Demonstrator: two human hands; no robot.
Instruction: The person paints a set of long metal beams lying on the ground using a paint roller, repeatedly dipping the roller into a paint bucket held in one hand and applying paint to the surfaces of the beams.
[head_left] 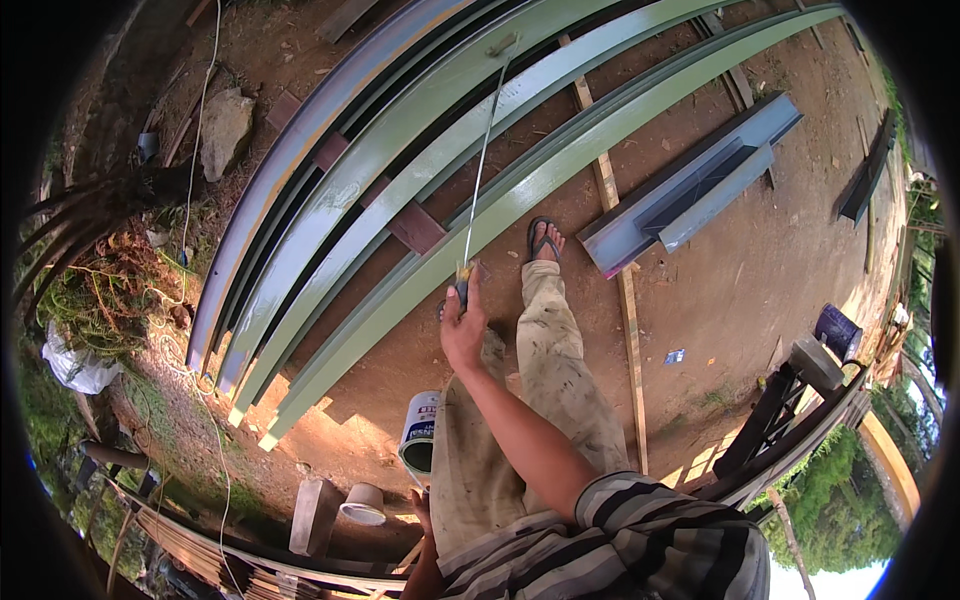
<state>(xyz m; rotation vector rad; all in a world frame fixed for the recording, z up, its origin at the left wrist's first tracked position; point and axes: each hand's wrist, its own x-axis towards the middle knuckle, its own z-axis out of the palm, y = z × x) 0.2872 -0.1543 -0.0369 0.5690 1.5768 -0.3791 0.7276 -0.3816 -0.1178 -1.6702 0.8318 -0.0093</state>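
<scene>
The right hand (463, 315) had its grip closed around the dark handle of a paint roller (462, 283), fingers curled round it and one laid along its length. From there a long, thin metal rod (485, 150) ran out over the row of beams, and the small roller head (503, 45) was at the face of one of the inner green beams (440, 95), away from the row's near edge.

The left hand (423, 508) was low down beside the trousers (560, 370), just below the mouth of an open paint can (417, 430); it was mostly hidden, so I could not tell how far its grip was closed or whether it had hold of the can's wire handle.

The curved beams lay side by side, with glossy patches on their faces; the outermost (275, 185), along the far edge of the row, was purplish grey. Reddish-brown pieces (417, 228) crossed beneath them. A wooden batten (610, 190) ran out past the row's near edge over the brown ground (740, 290), and a grey metal channel (690, 185) had one end by it. A white tub (363, 504) stood next to a pale block (315, 515).
</scene>
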